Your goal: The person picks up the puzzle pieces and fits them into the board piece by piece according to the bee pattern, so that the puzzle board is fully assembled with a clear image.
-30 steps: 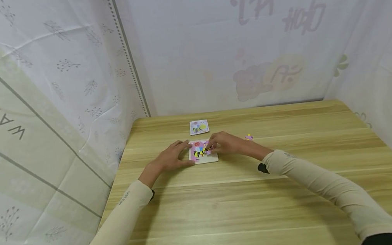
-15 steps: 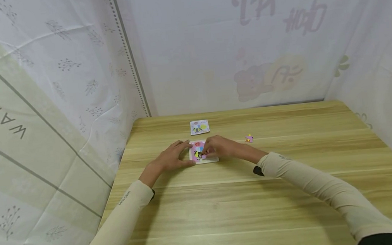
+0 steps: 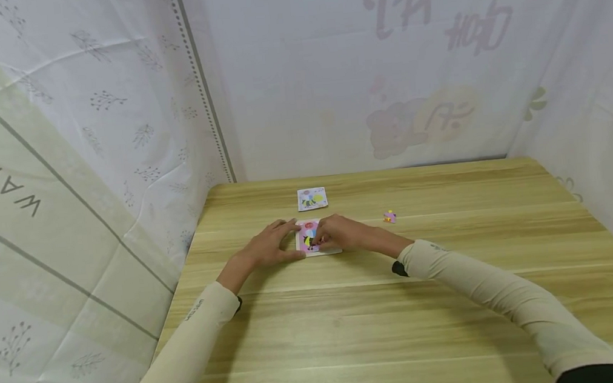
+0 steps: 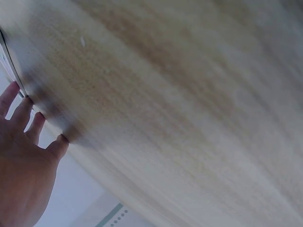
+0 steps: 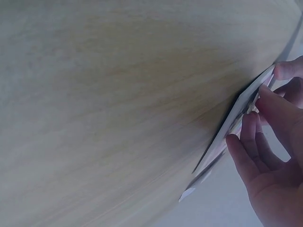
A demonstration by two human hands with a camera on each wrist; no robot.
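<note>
A small square puzzle board [image 3: 329, 252] with a pink bee picture [image 3: 308, 240] lies on the table in the head view. My left hand [image 3: 269, 246] rests at its left edge, thumb at the lower corner and fingers at the upper one, spread and fairly straight. Over the right half of the board, my right hand [image 3: 347, 233] pinches a small puzzle piece [image 5: 251, 106] between thumb and fingers, down against the picture. The hand hides most of that piece and the board's right side. A loose pink-and-yellow puzzle piece [image 3: 390, 217] lies to the right.
A picture card [image 3: 312, 199] with a similar bee lies just behind the board. The wooden table [image 3: 340, 328] ends at a back edge against a printed cloth [image 3: 298, 95], which also hangs at both sides.
My right hand has moved slightly left over the board with the pinched puzzle piece, and now looks steadier. My left hand stays in place. The loose piece at right has come fully into sight.
</note>
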